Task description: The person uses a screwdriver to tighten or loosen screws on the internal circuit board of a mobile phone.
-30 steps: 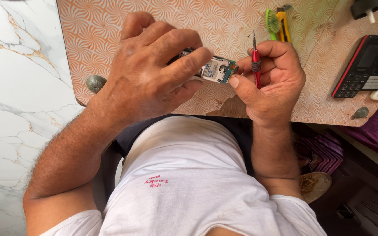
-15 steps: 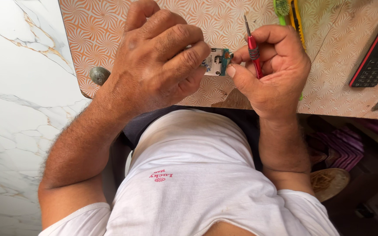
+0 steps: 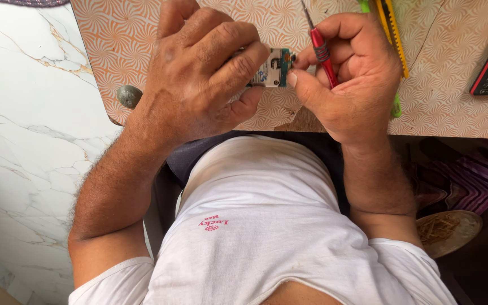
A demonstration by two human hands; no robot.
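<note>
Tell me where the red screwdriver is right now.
In the head view, the red screwdriver is gripped in the right hand, above the patterned table, just right of the small circuit board that the left hand holds.

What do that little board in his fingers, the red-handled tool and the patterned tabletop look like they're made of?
Small board: likely a green circuit board with metal parts, matte.
Red-handled tool: glossy red handle, probably plastic or coated metal; thin grey metal shaft.
Tabletop: smooth printed laminate, probably, judging by its repeating orange swirl pattern.
</note>
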